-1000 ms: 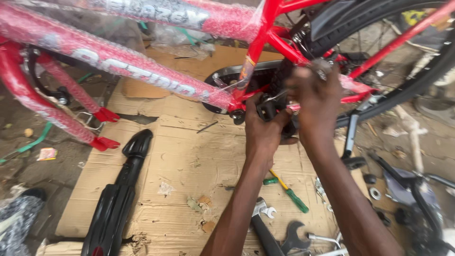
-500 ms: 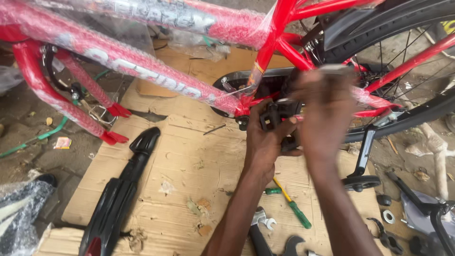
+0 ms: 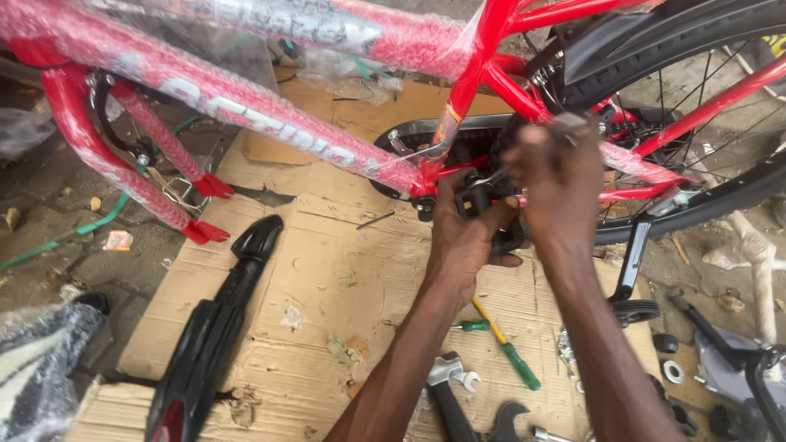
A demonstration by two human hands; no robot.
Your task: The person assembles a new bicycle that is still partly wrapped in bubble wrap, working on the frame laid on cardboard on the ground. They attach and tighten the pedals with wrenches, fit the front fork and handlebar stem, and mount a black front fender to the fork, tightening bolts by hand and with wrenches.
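Note:
A red bicycle frame [image 3: 270, 102] wrapped in bubble film stands over a sheet of cardboard [image 3: 344, 278]. My left hand [image 3: 463, 241] grips a black pedal [image 3: 477, 196] at the crank, near the bottom bracket. My right hand [image 3: 553, 184] is closed over the same spot from the right, holding a small metal tool whose tip [image 3: 571, 123] shows above the knuckles. The black chain guard [image 3: 426, 135] sits just behind both hands. The crank itself is hidden by my fingers.
A black mudguard [image 3: 213, 327] lies on the cardboard at the left. A green-handled screwdriver [image 3: 512, 356], a hammer [image 3: 446, 385] and spanners lie near my forearms. The rear wheel [image 3: 704, 106] and a black kickstand [image 3: 632, 274] are at the right, with washers on the ground.
The view has shifted slightly, so the bicycle sits lower and farther right in the frame. Both hands have stayed on the pedal and crank, with the right hand shifting a little over them.

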